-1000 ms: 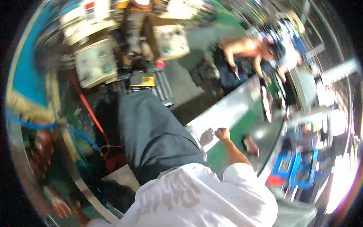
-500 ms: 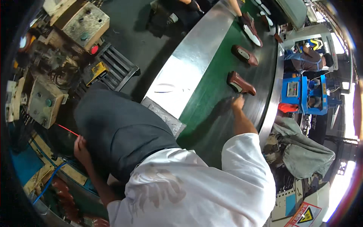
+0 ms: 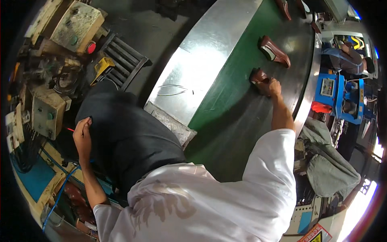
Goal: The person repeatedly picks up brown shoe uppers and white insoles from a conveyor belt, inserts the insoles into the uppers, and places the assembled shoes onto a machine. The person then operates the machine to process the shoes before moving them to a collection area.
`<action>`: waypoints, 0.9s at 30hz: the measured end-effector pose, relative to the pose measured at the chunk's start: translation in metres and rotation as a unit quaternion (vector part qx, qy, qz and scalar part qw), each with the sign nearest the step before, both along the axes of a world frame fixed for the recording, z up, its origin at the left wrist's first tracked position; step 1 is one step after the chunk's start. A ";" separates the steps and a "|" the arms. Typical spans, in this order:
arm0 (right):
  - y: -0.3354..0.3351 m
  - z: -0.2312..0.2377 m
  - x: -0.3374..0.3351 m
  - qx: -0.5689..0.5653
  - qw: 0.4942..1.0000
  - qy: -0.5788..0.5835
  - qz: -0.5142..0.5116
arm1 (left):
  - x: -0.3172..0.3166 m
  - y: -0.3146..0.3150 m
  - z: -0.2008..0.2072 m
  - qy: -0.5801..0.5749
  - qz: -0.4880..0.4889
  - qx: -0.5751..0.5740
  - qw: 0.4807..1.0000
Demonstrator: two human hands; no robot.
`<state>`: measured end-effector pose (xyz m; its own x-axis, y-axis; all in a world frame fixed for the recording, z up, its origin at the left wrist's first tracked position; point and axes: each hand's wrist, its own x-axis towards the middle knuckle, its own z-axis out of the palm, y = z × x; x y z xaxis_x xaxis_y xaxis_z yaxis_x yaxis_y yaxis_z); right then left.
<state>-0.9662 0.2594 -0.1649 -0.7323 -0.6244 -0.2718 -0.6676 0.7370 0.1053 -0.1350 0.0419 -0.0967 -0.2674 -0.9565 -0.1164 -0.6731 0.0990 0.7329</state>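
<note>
My right hand is closed on a brown leather shoe over the belt, its fingers at the toe end. The shoe's dark opening faces away from the hand, and the hand hides part of the shoe. Just beyond it on the green belt stands another brown shoe with a pale lining. My left hand is raised beside my dark-trousered thigh, fingers pinched together around something small and dark that I cannot make out.
A shiny metal ledge runs along the belt's left side, with a grey embossed slab at its near end. More brown shoes lie farther up. Control boxes and a slatted dark stand are on the left; a blue machine stands right.
My right hand has moved farther along the belt and closed on a shoe. My left hand has come up beside the thigh. The view has shifted, and the shoes sit differently in it.
</note>
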 end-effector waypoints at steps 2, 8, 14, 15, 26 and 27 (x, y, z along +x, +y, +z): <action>0.024 -0.003 0.008 -0.022 0.998 -0.048 -0.021 | -0.011 -0.012 -0.007 0.013 -0.021 -0.010 1.000; 0.107 -0.006 0.144 -0.157 0.950 -0.264 0.056 | -0.058 -0.010 -0.003 0.065 -0.054 -0.038 0.996; 0.215 -0.051 0.232 -0.321 0.874 -0.337 -0.142 | -0.125 0.009 -0.011 0.189 -0.107 -0.001 0.976; 0.209 -0.046 0.250 -0.307 0.871 -0.338 -0.181 | -0.135 0.016 -0.012 0.210 -0.106 0.028 0.972; -0.038 0.138 0.447 -0.226 0.854 -0.440 0.163 | -0.229 -0.001 0.015 0.547 0.162 0.353 0.742; -0.059 0.147 0.468 -0.188 0.802 -0.560 0.085 | -0.213 -0.019 -0.006 0.575 0.183 0.320 0.731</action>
